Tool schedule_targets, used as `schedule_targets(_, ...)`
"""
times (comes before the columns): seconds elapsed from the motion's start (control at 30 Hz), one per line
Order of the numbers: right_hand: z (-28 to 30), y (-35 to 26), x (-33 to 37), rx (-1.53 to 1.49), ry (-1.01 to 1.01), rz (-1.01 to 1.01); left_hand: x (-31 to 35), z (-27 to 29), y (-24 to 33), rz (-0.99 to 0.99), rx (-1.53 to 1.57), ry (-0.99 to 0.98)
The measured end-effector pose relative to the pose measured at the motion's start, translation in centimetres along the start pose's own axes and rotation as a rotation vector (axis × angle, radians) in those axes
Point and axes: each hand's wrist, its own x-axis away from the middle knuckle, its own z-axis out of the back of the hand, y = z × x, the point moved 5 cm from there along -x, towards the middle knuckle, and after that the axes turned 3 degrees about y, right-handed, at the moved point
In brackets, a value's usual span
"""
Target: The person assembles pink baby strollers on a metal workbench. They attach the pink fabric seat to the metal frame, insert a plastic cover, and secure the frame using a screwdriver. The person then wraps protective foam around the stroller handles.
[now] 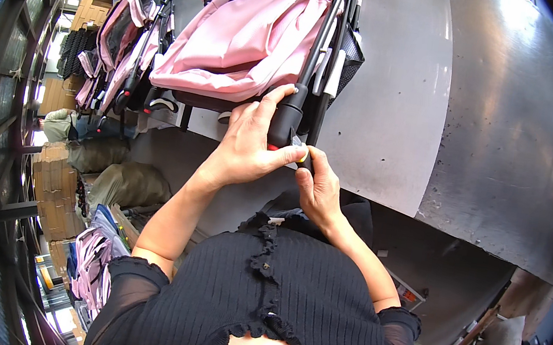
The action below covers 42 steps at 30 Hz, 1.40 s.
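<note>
We look down over our own black top (220, 284), with the stroller (245, 39) just past it. Our left hand (245, 144) grips the black joint (287, 115) at the stroller's near right corner, its thumb stretched toward our right hand (320, 189). That one pinches a small dark piece (306, 163) between thumb and forefinger, just beside the joint's lower end (some yellow shows there, but we cannot tell what the piece is). A red bit (272, 147) peeks out under the joint.

The stroller, pink cloth on a dark frame, lies on the metal table (388, 117), which spreads to its right. A black mesh pouch (351, 64) hangs along the stroller's right side. Left of the stroller and farther off are more pink strollers (122, 68), then bulging sacks (128, 184) and stacked cartons (59, 186). Farther left of the stroller we see a person (59, 124) in a pale green top.
</note>
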Motion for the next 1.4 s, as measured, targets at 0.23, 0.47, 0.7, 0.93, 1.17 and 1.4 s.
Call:
schedule_targets(0.23, 0.0, 0.2, -0.2, 0.165, 0.088, 0.097, -0.1, -0.6, 0.1, 0.038, 0.06, 0.008)
schedule_targets(0.47, 0.9, 1.2, 0.3, 0.021, 0.234, -0.144, -0.8, -0.3, 0.9, 0.114, -0.067, 0.044)
schedule_targets(0.7, 1.8, -2.9, 1.3, -0.225, 0.126, -0.08, 0.2, 2.2, 1.3, -0.057, -0.012, 0.197)
schedule_targets(0.93, -4.7, -7.3, 1.0, -0.174, -0.47, -0.195, 5.6, 7.4, -2.8, -0.299, 0.697, 0.208)
schedule_targets(1.17, -15.3, -9.0, -2.7, -0.104, -0.302, -0.111, 11.3, 14.8, -25.8, 0.114, 0.666, 0.794)
schedule_targets(1.4, -26.0, -13.1, -10.7, 0.517, -0.334, -0.018, 4.4, 9.1, -35.9, 0.307, 1.515, 0.005)
